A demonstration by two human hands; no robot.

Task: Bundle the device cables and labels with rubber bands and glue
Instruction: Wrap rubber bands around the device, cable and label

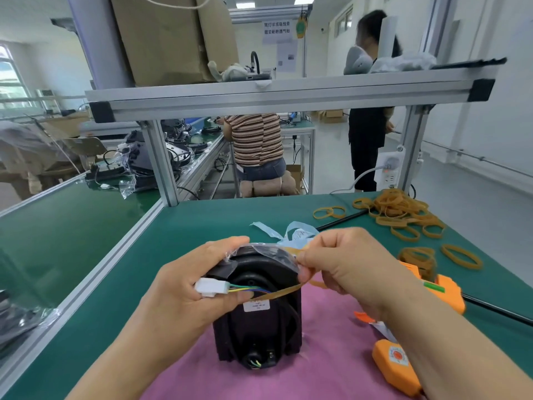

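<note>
A black device (pixel 258 327) stands on a pink cloth (pixel 326 356) in front of me. My left hand (pixel 184 287) grips its top edge and pinches a white connector (pixel 212 286) with thin coloured wires (pixel 245 289). Clear plastic film (pixel 269 251) covers the device's top. My right hand (pixel 343 264) pinches a tan rubber band (pixel 281 293) and holds it stretched across the device toward my left fingers. Pale blue label strips (pixel 291 233) lie just behind the device.
A heap of rubber bands (pixel 401 212) lies at the right rear of the green bench (pixel 144 241), with loose ones (pixel 461 256) nearer. An orange glue gun (pixel 441 290) and orange case (pixel 396 365) sit at right. Aluminium shelf posts (pixel 161 163) stand behind. Two people work beyond.
</note>
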